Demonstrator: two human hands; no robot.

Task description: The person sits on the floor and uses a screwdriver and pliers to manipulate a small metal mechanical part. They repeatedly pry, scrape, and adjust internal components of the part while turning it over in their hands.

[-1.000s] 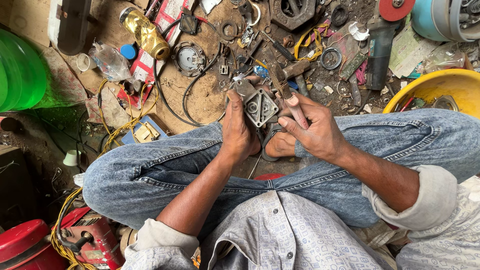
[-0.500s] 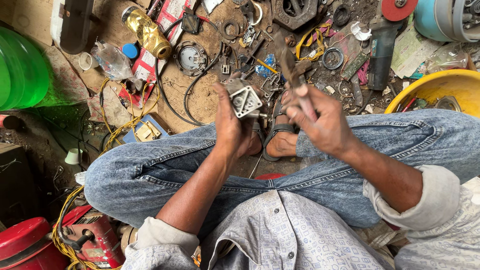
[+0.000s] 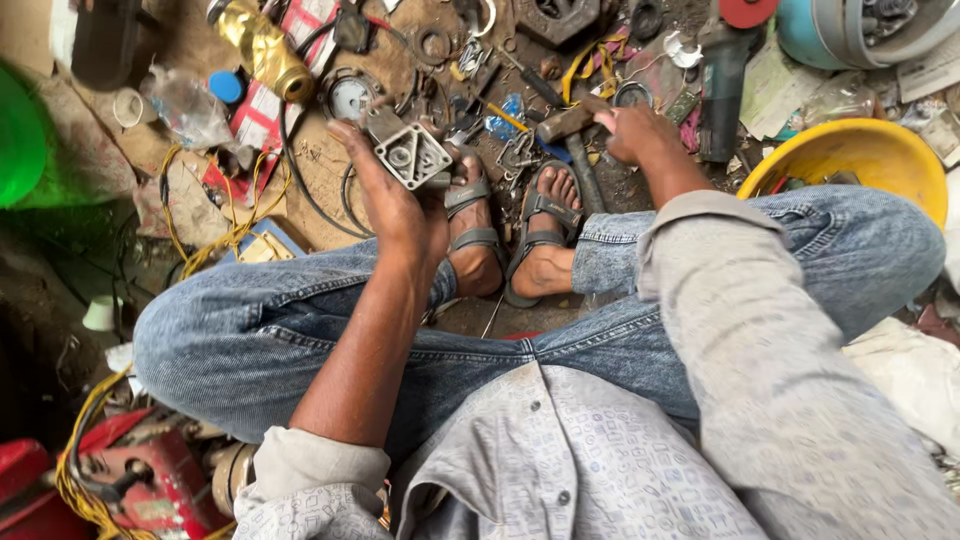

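Down between the knees, a square metal block (image 3: pixel 413 155) with round bores in its face is held up in the left hand (image 3: pixel 395 200), above the sandalled feet (image 3: pixel 510 235). The grip of that hand is closed on the block: the palm sits behind it, the thumb lies along its near edge, and the fingers are curled over the far side. The block is clear of the floor, tilted so that its bored face is turned toward the camera.

The right hand (image 3: pixel 640 135) is stretched forward to the cluttered floor (image 3: pixel 320 170), and its grip is clamped on the wooden handle of a hammer (image 3: pixel 572 118) whose head rests among loose metal parts. A yellow bowl (image 3: pixel 850 160) stands to the right of that hand, and an angle grinder (image 3: pixel 722 85) lies just beyond it. A gold-coloured bottle (image 3: pixel 262 50) and a crumpled clear plastic bottle (image 3: pixel 185 105) lie further left.

The block is judged to be cast metal: stiff, fairly heavy for its bulk, and probably oily, so a slip is possible. It is best taken by its flat outer sides, as now, with the bores and their edges left untouched. No give is to be expected from it, and sharp corners are likely.
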